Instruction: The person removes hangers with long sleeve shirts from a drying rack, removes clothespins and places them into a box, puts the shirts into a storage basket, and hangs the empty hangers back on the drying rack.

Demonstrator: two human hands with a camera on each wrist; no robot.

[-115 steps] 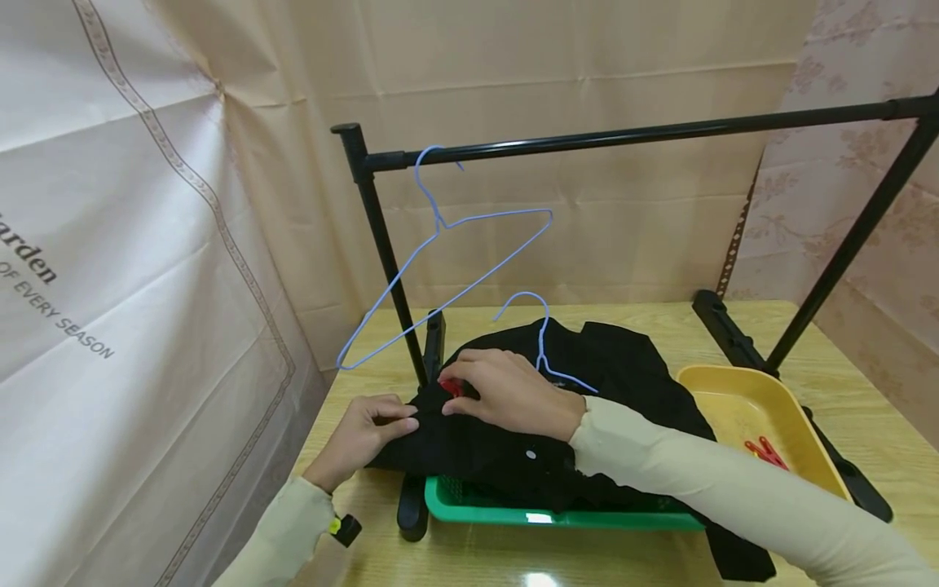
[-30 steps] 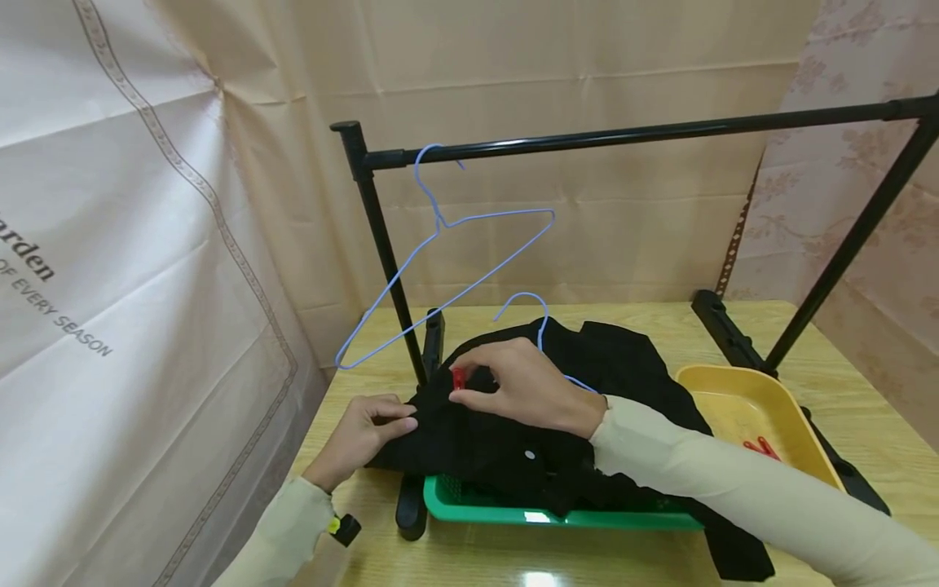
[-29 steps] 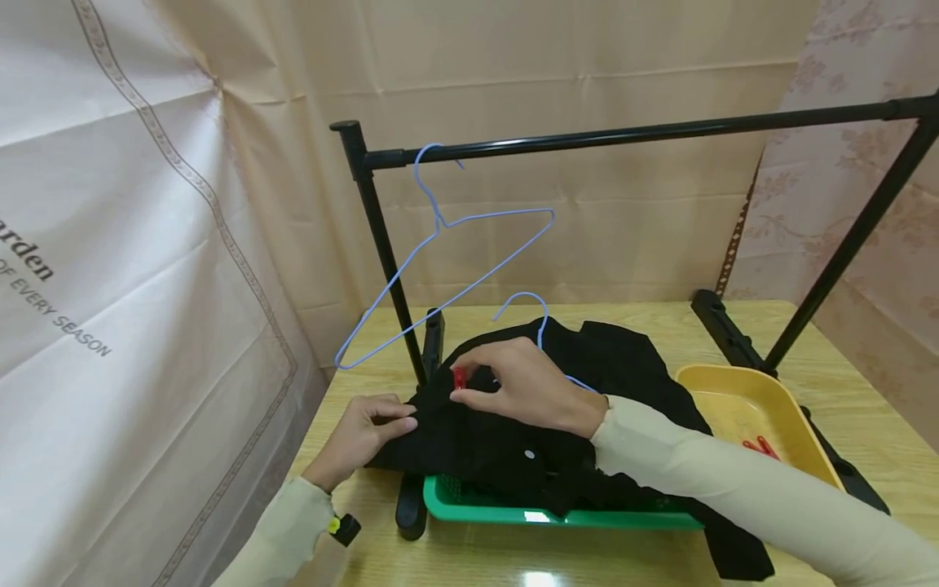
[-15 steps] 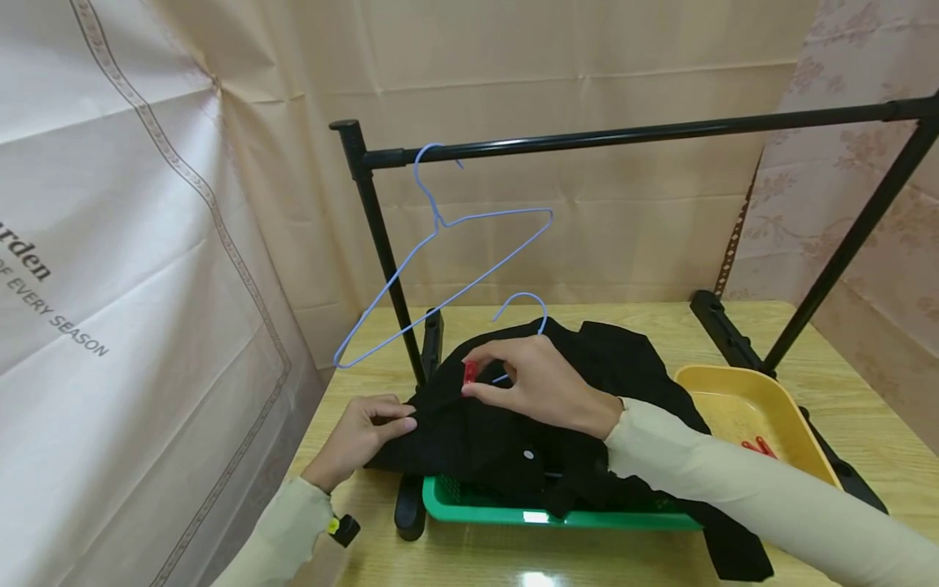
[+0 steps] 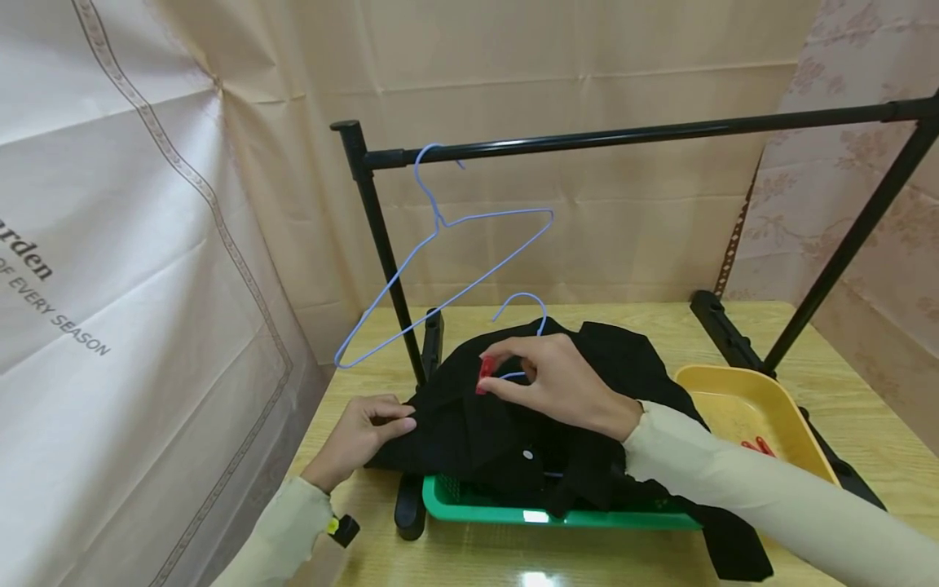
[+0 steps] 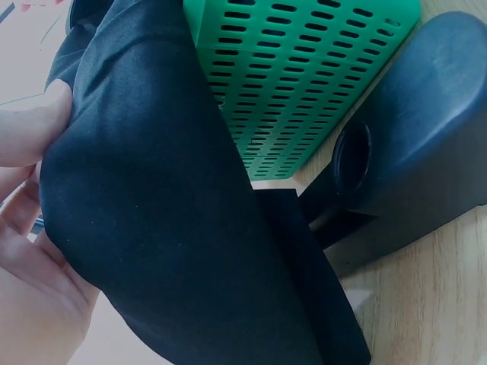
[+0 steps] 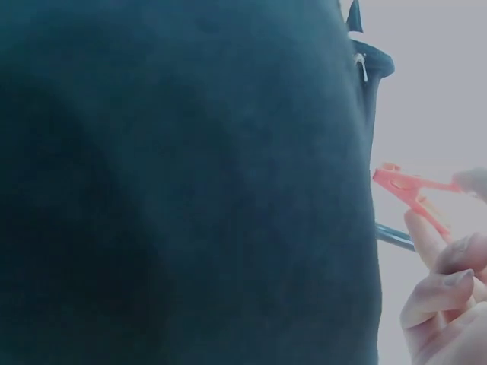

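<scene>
A black shirt [image 5: 440, 436] with a pale button lies heaped over a green basket [image 5: 499, 514]. My left hand [image 5: 361, 432] pinches its left edge between thumb and fingers; in the left wrist view the cloth [image 6: 167, 198] hangs down from that grip. Above the shirt's middle, my right hand [image 5: 561, 387] pinches a red clothespin [image 5: 484, 375] by its handles. The right wrist view has the clothespin [image 7: 407, 186] in profile beside the dark cloth [image 7: 190, 182]. Out of the shirt rises the hook of a blue wire hanger [image 5: 524, 295]; most of that hanger is hidden.
A second blue hanger [image 5: 487, 283] dangles from the left end of a black rack's bar [image 5: 623, 136]. The rack's feet [image 5: 411, 509] stand beside the basket. At right, a yellow tray [image 5: 722, 383] holds red clothespins [image 5: 759, 446], partly behind the right sleeve.
My right hand, holding the clothespin, has drawn back to the right, away from my left hand and the cloth near it. My left hand keeps its pinch in the same place.
</scene>
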